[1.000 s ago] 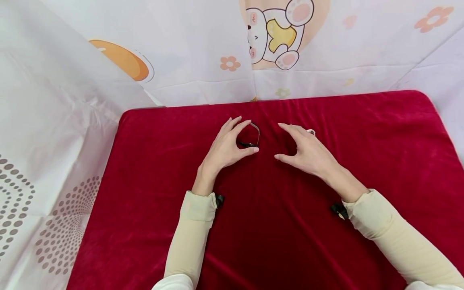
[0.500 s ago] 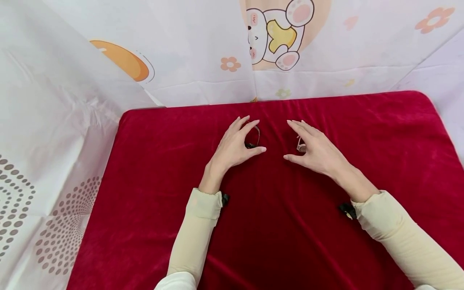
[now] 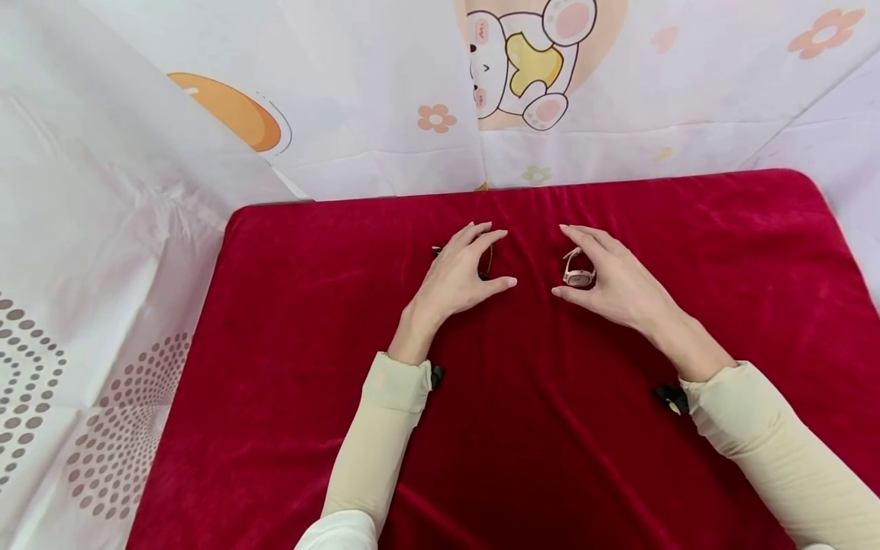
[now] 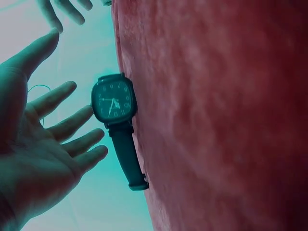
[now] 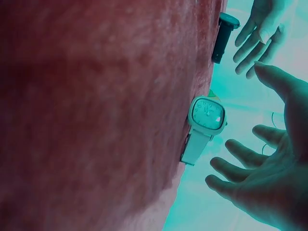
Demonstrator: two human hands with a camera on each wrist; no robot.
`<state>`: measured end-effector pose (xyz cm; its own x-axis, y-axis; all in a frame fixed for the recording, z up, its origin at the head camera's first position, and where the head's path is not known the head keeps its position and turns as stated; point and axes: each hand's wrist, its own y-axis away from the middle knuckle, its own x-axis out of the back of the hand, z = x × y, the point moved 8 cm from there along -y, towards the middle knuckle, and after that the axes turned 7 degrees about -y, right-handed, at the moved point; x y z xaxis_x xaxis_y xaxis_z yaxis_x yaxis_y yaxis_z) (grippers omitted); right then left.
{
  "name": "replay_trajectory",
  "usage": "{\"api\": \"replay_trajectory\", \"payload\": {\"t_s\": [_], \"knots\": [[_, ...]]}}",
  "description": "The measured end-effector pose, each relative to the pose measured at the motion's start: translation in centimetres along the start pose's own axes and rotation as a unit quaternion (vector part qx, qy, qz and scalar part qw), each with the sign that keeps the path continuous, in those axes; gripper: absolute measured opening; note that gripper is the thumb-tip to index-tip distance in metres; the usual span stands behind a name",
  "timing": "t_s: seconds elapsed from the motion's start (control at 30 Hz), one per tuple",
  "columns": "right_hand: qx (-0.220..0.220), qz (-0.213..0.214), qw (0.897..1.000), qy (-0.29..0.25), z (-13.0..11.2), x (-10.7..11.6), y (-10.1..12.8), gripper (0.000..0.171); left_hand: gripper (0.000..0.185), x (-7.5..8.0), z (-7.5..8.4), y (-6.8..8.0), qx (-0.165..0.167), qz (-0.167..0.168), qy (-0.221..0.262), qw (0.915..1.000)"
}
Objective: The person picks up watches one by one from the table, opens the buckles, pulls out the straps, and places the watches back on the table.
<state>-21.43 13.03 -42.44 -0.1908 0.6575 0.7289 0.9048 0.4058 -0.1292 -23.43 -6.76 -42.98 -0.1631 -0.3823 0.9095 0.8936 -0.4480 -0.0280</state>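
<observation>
The left hand [image 3: 455, 276] and right hand [image 3: 624, 276] hang loosely curved, empty, near a black watch [image 4: 114, 100] and pale watch [image 5: 208, 115], probably light, best pinched sideways.

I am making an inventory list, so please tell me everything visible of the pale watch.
The pale watch has a rounded-square case, a dial with numerals and pointers, and a smooth-looking strap curving back. It stands on its side on the red cloth, dial facing the near side, within the right hand's curve, apparently untouched.

Blk watch dial [image 4: 113, 100]: hr nos., partly blurred; pale watch dial [image 5: 208, 114]: nos. mostly too faint.
</observation>
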Motion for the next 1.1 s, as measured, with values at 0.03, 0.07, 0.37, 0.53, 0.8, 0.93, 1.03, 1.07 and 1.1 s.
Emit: {"api": "replay_trajectory", "payload": {"t_s": [0.03, 0.07, 0.37, 0.53, 0.8, 0.93, 1.03, 1.07, 1.1], "knots": [[-0.001, 0.001, 1.0, -0.001, 0.1, 0.1, 0.1, 0.089, 0.074, 0.0, 0.2, -0.1, -0.003, 0.001, 0.0, 1.0], [-0.002, 0.001, 1.0, 0.001, 0.2, 0.2, 0.2, 0.089, 0.074, -0.1, 0.3, -0.1, -0.004, 0.0, 0.0, 1.0], [-0.019, -0.009, 1.0, 0.004, 1.2, 0.7, 0.7, 0.091, 0.079, -0.9, 1.1, -1.1, 0.004, -0.038, -0.02, 0.9991], [-0.027, -0.013, 1.0, 0.0, 1.9, 0.8, 1.0, 0.093, 0.081, -1.3, 1.7, -1.7, -0.007, -0.049, -0.033, 0.9982], [-0.035, -0.011, 0.999, 0.003, 2.7, 1.2, 1.1, 0.092, 0.085, -1.9, 2.4, -2.3, -0.011, -0.067, -0.057, 0.9961], [-0.046, -0.013, 0.999, 0.007, 3.2, 1.5, 1.1, 0.092, 0.086, -2.2, 2.8, -2.6, -0.009, -0.073, -0.084, 0.9938], [-0.063, -0.022, 0.998, 0.008, 3.6, 1.5, 1.2, 0.094, 0.086, -2.6, 3.3, -3.0, -0.015, -0.081, -0.109, 0.9906], [-0.068, -0.023, 0.997, 0.008, 3.8, 1.6, 1.3, 0.095, 0.086, -2.7, 3.4, -3.1, -0.018, -0.084, -0.113, 0.9898], [-0.072, -0.025, 0.997, 0.007, 3.9, 1.6, 1.3, 0.095, 0.086, -2.9, 3.6, -3.2, -0.02, -0.087, -0.117, 0.989]]}}
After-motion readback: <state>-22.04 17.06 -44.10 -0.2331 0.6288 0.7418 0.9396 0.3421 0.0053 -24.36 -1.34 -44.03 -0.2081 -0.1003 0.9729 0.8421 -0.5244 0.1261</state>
